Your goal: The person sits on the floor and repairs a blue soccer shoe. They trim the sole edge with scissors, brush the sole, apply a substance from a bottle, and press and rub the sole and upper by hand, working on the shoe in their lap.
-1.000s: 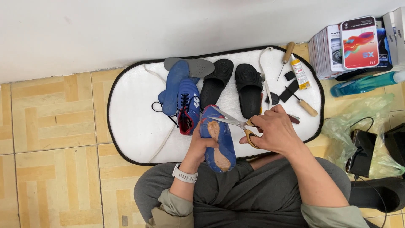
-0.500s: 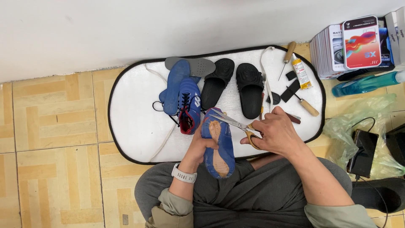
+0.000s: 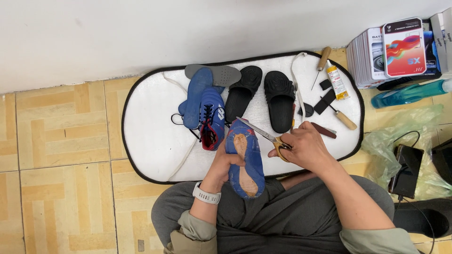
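My left hand (image 3: 222, 164) grips a blue shoe (image 3: 245, 157) turned sole-up over my lap, its underside showing tan patches. My right hand (image 3: 303, 148) holds yellow-handled scissors (image 3: 263, 135), with the blades lying across the toe end of that sole. A second blue and red shoe (image 3: 212, 117) with loose laces lies on the white oval mat (image 3: 150, 136) just beyond, beside a blue insole (image 3: 195, 96) and a grey insole (image 3: 214, 73).
Two black slides (image 3: 261, 94) rest on the mat. At its right end lie two wooden-handled awls (image 3: 341, 115), a small glue bottle (image 3: 337, 82) and black scraps. Boxes (image 3: 400, 49), a teal bottle (image 3: 409, 93) and a green plastic bag (image 3: 400, 141) sit on the tiled floor at right.
The shoe in my left hand has shifted slightly lower and the scissor blades have moved a little along the toe of the sole. Everything on the mat is unmoved.
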